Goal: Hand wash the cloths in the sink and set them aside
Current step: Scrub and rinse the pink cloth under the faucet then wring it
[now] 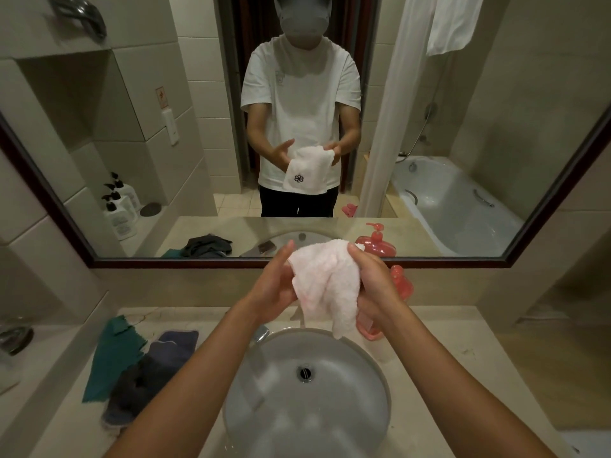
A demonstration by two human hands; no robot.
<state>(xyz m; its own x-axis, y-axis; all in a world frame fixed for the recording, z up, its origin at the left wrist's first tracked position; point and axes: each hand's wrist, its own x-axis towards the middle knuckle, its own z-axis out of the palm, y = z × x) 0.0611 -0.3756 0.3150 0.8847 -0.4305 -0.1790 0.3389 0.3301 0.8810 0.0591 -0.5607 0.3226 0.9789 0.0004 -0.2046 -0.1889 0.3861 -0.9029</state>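
Observation:
A pale pink-white cloth (325, 280) hangs bunched between my two hands above the far rim of the round white sink (370, 368). My right hand (373, 285) grips the cloth's right side with thumb and curled fingers. My left hand (276, 282) lies against its left side with the fingers stretched upward. The basin under them holds no cloth; its drain (305, 372) is bare. On the counter to the left lie a teal cloth (110, 355) and a dark grey-blue cloth (148, 375), partly overlapping.
A red pump bottle (401, 280) stands behind my right hand by the mirror (463, 127). The tap (261, 333) peeks out under my left forearm. A metal dish (15, 337) sits at the far left. The beige counter (463, 375) runs to the right of the sink.

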